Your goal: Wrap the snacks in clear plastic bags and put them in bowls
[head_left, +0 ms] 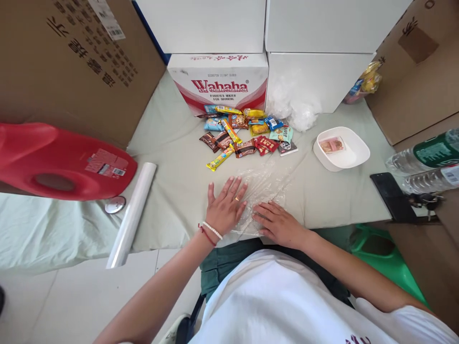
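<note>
A clear plastic film (268, 184) lies crinkled on the cloth near the table's front edge. My left hand (225, 204) rests on its left side with fingers spread, a ring on one finger and bracelets at the wrist. Flat on the film's right part is my right hand (278, 223), fingers stretched out. Neither hand grips anything. Just beyond the film is a pile of wrapped snacks (245, 148) in brown, yellow, blue and red. Right of the pile stands a white plastic bowl (353, 150) with a snack packet (332, 145) in it.
A Wahaha carton (222, 71) and crumpled clear plastic (299, 107) stand behind the snacks. At left are a red jug (64, 162), a plastic roll (132, 215) and a round badge (115, 204). Bottles (435, 150), a black phone (392, 196) and keys (430, 200) lie at right.
</note>
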Tool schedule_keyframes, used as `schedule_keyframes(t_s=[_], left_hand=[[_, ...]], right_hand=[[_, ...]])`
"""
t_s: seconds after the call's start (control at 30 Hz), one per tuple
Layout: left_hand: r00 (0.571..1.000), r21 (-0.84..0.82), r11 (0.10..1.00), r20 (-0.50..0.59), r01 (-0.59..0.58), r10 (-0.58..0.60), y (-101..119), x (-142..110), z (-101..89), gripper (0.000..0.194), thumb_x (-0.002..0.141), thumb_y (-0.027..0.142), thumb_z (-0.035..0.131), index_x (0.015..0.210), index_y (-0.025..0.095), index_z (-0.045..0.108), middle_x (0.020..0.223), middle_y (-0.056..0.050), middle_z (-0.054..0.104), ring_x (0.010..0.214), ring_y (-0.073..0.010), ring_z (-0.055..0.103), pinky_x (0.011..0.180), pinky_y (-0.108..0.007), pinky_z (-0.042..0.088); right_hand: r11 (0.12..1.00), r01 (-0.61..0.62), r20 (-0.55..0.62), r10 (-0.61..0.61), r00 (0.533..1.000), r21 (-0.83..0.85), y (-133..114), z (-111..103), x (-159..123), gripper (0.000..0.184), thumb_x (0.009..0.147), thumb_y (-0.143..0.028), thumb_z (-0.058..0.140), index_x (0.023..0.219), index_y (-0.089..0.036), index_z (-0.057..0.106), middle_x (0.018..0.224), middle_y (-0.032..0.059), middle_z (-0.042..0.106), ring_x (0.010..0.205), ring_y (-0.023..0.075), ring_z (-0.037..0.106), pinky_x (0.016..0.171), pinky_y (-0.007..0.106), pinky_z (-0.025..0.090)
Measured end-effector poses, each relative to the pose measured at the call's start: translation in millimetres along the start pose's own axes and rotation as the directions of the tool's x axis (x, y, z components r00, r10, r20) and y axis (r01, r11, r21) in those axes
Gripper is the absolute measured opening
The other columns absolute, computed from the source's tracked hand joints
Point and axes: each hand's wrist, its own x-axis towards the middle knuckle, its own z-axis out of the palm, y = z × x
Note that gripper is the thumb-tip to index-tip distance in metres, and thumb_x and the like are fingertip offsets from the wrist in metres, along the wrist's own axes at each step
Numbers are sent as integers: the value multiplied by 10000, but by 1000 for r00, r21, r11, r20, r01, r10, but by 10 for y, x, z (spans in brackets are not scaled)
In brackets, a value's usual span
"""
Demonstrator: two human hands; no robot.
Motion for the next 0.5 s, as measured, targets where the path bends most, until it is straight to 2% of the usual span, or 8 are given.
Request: schedule_keyframes(t_s=[0.07, 0.13, 0.23, 0.33, 0.43, 0.5], left_hand=[[997, -25, 1000, 78, 14, -12, -101, 96, 90, 579, 1072, 434, 304, 1627, 270, 317, 1680, -105, 341, 1568, -275, 325, 1259, -682, -59], [992, -29, 997, 110, 72, -68, -200, 145, 168, 613, 1066, 459, 294, 1632, 223, 297, 1668, -146, 351, 1553, -299, 353, 1241, -728, 0], [990, -20, 995, 107, 95, -92, -282, 124, 218, 659, 1056, 496, 294, 1638, 189, 268, 1663, -170, 351, 1556, -324, 342, 1224, -755, 51], [993, -31, 996, 91, 79, -76, -282, 62, 217, 695, 1047, 532, 303, 1641, 175, 254, 1673, -169, 325, 1559, -322, 336, 1232, -745, 30], [994, -49, 996, 73, 80, -76, -265, 36, 215, 695, 1045, 537, 320, 1644, 192, 257, 1677, -159, 316, 1563, -318, 329, 1240, -730, 5], [995, -60, 995, 66, 85, -81, -263, 41, 220, 688, 1043, 533, 338, 1644, 207, 263, 1675, -155, 327, 1568, -322, 316, 1245, -723, 11]], right_hand=[[1000, 14, 11, -14, 1000, -4, 59, -50, -80, 520, 1015, -319, 597, 1519, -209, 530, 1643, 106, 428, 1549, 278, 350, 1276, 541, 323], [1000, 0, 14, 0, 1000, -6, 107, -100, -234, 551, 1018, -337, 596, 1551, -236, 493, 1656, 93, 404, 1554, 269, 344, 1271, 544, 337], [998, -70, 25, 70, 997, -3, 153, -163, -564, 616, 1017, -324, 586, 1605, -315, 404, 1644, 63, 423, 1542, 262, 370, 1262, 577, 351], [989, -149, 42, 147, 988, 27, 190, -266, -866, 660, 1010, -316, 574, 1625, -384, 346, 1629, 38, 448, 1527, 272, 397, 1249, 596, 375], [964, -221, -3, 224, 975, 151, 292, -478, -958, 566, 1010, -321, 556, 1558, -419, 456, 1570, 38, 530, 1455, 266, 503, 1184, 534, 483], [927, -304, -75, 327, 942, 219, 423, -687, -828, 450, 1022, -346, 518, 1463, -420, 563, 1456, 56, 631, 1341, 263, 611, 1091, 485, 559]])
